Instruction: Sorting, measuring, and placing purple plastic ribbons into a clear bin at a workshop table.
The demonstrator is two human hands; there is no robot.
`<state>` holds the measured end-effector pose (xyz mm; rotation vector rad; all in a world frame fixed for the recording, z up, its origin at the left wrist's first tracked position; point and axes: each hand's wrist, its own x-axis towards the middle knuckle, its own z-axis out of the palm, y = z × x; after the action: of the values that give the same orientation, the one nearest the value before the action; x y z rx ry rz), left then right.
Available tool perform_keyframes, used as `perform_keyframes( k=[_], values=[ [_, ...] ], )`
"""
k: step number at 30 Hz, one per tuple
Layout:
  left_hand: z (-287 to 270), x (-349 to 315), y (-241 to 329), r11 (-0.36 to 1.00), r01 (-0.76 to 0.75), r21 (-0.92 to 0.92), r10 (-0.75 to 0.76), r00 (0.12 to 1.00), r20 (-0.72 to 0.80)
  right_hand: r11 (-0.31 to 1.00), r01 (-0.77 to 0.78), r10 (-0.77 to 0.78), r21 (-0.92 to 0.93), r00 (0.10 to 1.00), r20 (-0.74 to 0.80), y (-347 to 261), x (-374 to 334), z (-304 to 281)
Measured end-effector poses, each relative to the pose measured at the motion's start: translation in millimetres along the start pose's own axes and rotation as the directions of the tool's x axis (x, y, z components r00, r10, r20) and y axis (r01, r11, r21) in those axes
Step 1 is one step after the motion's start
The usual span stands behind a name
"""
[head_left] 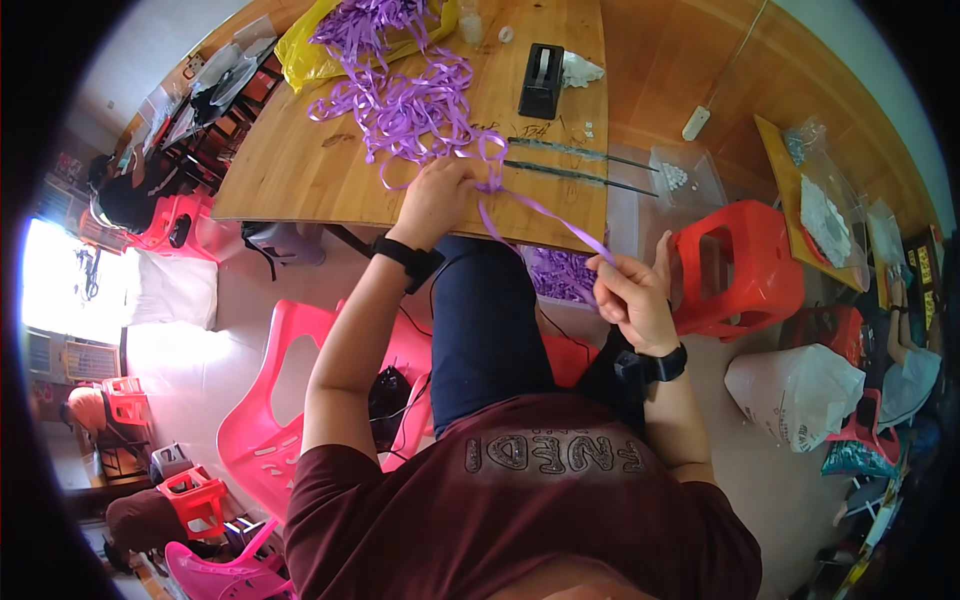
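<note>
Near the table's front edge, a purple ribbon (545, 209) is looped and gathered at a knot, with one loop standing up and a tail hanging down. My left hand (432, 203) is closed on the ribbon just left of the knot; its fingertips are partly hidden. Lower and to the right, my right hand (635, 303) pinches the ribbon's other end, which runs taut from the knot. Behind my left hand, a tangled heap of purple ribbon (420, 110) spreads over the wooden table (290, 170) and out of a yellow bag (305, 50).
A black tape dispenser (541, 85) stands at the back right of the table. Two dark rods (585, 177) jut past its right edge. Below lies a bin of purple pieces (560, 275). A red stool (745, 265) stands to the right, a pink chair (250, 430) to the left.
</note>
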<state>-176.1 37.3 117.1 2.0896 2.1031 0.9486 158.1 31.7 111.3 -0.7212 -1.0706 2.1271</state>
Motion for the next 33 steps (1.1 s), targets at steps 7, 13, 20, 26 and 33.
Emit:
perform_keyframes(
  k=[7,13,20,26,33],
  values=[
    [-37,37,-42,0.978,0.144,0.151,-0.127,0.985,-0.114,0.991,0.123,-0.127,-0.048,0.987,-0.099,-10,-22,-27],
    [-44,49,-72,0.955,0.188,0.229,-0.122,0.954,-0.273,0.994,0.096,-0.102,-0.052,0.987,-0.122,-9,-22,-30],
    [17,6,45,0.934,-0.262,-0.242,0.239,0.963,-0.123,0.985,0.056,-0.079,-0.165,0.988,-0.133,-10,-14,-21],
    [28,-5,69,0.942,-0.296,-0.160,0.318,0.937,0.143,0.958,0.063,-0.103,-0.279,0.986,-0.134,-16,-12,-25],
    [39,-10,77,0.945,-0.294,-0.140,0.301,0.953,0.027,0.862,0.088,-0.196,-0.499,0.966,-0.167,-20,-13,-23]
  ],
)
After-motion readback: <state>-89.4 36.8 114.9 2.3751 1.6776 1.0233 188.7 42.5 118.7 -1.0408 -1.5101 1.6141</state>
